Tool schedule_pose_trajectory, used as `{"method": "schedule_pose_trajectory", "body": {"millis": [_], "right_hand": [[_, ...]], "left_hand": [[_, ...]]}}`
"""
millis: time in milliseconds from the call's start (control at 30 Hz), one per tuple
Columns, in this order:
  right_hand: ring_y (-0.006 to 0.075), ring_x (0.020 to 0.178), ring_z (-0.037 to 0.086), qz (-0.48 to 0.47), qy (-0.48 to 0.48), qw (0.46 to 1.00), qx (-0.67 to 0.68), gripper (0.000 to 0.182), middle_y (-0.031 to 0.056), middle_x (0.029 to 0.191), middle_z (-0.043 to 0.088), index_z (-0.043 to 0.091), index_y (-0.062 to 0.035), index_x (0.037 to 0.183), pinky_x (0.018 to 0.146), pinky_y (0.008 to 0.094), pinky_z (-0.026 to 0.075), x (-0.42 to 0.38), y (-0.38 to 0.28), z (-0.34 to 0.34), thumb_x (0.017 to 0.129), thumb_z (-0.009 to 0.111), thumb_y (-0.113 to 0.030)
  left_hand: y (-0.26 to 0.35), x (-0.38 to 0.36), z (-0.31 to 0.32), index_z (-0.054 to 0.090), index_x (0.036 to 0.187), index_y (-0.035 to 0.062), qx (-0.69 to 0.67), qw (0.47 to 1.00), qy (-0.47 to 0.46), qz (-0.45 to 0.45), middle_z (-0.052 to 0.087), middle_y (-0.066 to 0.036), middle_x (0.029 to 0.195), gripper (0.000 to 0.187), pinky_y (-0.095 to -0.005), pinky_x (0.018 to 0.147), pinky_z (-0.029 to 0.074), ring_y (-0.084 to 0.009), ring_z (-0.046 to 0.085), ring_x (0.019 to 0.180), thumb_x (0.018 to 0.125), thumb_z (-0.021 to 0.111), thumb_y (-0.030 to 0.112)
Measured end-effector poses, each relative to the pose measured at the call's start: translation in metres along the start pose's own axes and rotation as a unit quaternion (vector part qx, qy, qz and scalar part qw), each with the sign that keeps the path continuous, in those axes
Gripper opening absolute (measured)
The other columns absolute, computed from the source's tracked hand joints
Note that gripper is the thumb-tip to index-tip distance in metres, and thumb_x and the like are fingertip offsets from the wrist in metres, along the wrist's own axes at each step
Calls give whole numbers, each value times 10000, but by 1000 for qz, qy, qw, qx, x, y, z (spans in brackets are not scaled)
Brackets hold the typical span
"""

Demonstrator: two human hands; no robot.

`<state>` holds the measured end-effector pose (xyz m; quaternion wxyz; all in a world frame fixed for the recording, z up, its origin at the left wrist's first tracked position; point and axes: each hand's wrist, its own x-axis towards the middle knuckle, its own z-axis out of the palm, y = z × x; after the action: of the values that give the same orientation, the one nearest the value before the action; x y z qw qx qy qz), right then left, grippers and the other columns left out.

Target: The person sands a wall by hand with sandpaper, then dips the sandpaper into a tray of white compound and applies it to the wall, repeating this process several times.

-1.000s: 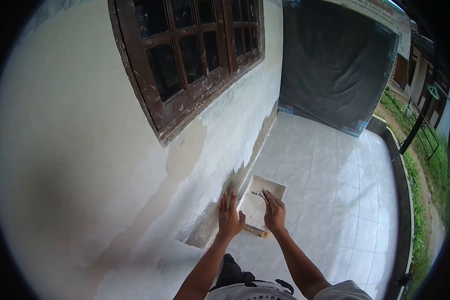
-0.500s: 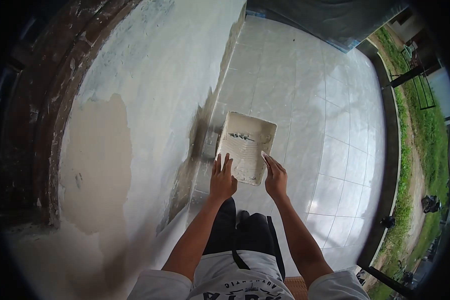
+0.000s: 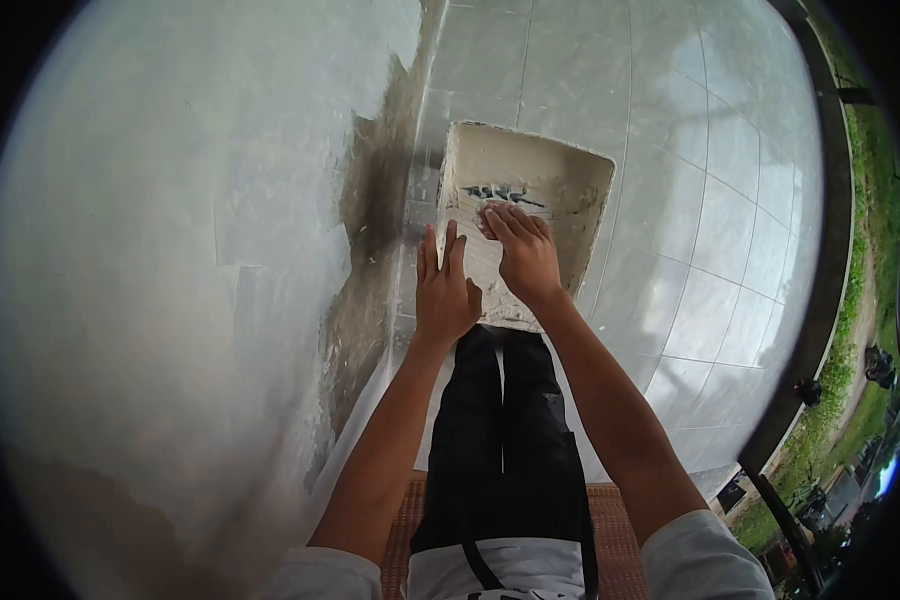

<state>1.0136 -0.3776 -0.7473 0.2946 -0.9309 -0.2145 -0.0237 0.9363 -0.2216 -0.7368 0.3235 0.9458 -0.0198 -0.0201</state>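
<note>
A paint tray (image 3: 585,215) smeared with cream paint rests on the tiled floor in front of my legs. Its ridged slope faces me, with a dark patch showing through at the deeper end. My left hand (image 3: 444,295) lies along the tray's left side, fingers stretched and spread, fingertips at the rim. Over the middle of the tray, my right hand (image 3: 525,255) has its fingers bent and pressed down on the slope. A small, pale, paint-smeared piece (image 3: 490,222) shows under its fingertips; I cannot tell what it is.
On the left rises a wall (image 3: 170,200) with pale, patchy paint and a bare grey strip along its foot. Grey floor tiles (image 3: 670,230) extend to the right up to a dark ledge (image 3: 820,300), with grass beyond. A brown woven mat (image 3: 610,510) lies beneath me.
My right hand has moved from the tray's right rim inward to its middle. My left hand stays at the left side. The view has tilted and come closer to the tray.
</note>
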Motion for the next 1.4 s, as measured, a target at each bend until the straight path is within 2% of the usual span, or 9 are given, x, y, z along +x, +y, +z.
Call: {"method": "schedule_pose_trajectory", "body": {"millis": [67, 167, 700, 900, 1133, 1233, 1333, 1400], "right_hand": [[264, 1286, 626, -45, 10, 998, -32, 422, 81, 1308, 705, 669, -62, 1257, 1068, 451, 453, 9, 6, 15, 851, 588, 21], [265, 1270, 629, -60, 17, 997, -39, 425, 73, 1296, 701, 655, -64, 1266, 1076, 459, 450, 14, 14, 29, 852, 593, 12], [255, 1281, 602, -47, -25, 996, -68, 414, 76, 1306, 676, 658, -60, 1245, 1125, 460, 404, 17, 19, 58, 837, 621, 0], [253, 1260, 625, -64, -36, 995, -62, 412, 77, 1242, 708, 663, -67, 1215, 1100, 464, 425, -17, 5, 38, 815, 626, 24], [239, 1221, 643, -83, -5, 996, -39, 372, 58, 1228, 714, 667, -76, 1161, 1076, 442, 443, 28, 11, 56, 808, 620, 34], [239, 1239, 636, -89, -7, 995, -48, 391, 60, 1253, 704, 667, -75, 1180, 1088, 434, 440, 17, 13, 60, 808, 619, 33], [239, 1264, 628, -75, -6, 995, -67, 407, 64, 1262, 703, 669, -75, 1196, 1092, 431, 441, -17, 9, 48, 807, 626, 38], [250, 1261, 643, -73, -38, 995, -54, 418, 78, 1260, 716, 675, -67, 1205, 1087, 435, 449, -35, 10, 38, 804, 632, 47]], "left_hand": [[-11, 4, 9, 375, 1473, -50, 8, 1000, 6, 0, 314, -271, 1661, 719, -644, 1254, 189, -537, 164, 1560, 787, 584, 4], [-23, 2, 21, 348, 1495, -38, 12, 1000, 16, 2, 276, -263, 1679, 740, -642, 1255, 179, -528, 148, 1567, 795, 584, 17], [-28, -10, 28, 331, 1491, -49, -20, 999, 15, -28, 226, -290, 1687, 754, -644, 1272, 143, -544, 128, 1565, 785, 593, -9], [-34, -19, 26, 315, 1504, -44, -14, 999, 42, -20, 220, -293, 1687, 763, -639, 1276, 143, -538, 128, 1568, 795, 595, 4], [-37, -28, 23, 281, 1529, -32, -6, 999, 30, -35, 225, -297, 1683, 783, -645, 1270, 155, -539, 137, 1566, 809, 585, 6], [-42, -33, 26, 300, 1500, -54, -4, 999, 32, -25, 224, -320, 1675, 718, -648, 1261, 162, -548, 149, 1557, 845, 578, 44], [-40, -35, 24, 300, 1499, -54, -13, 999, 36, -31, 226, -315, 1678, 719, -648, 1260, 166, -552, 155, 1555, 841, 575, 39], [-37, -32, 24, 293, 1512, -43, -18, 998, 51, -12, 236, -311, 1676, 748, -654, 1259, 170, -547, 156, 1559, 823, 577, 15]]}}
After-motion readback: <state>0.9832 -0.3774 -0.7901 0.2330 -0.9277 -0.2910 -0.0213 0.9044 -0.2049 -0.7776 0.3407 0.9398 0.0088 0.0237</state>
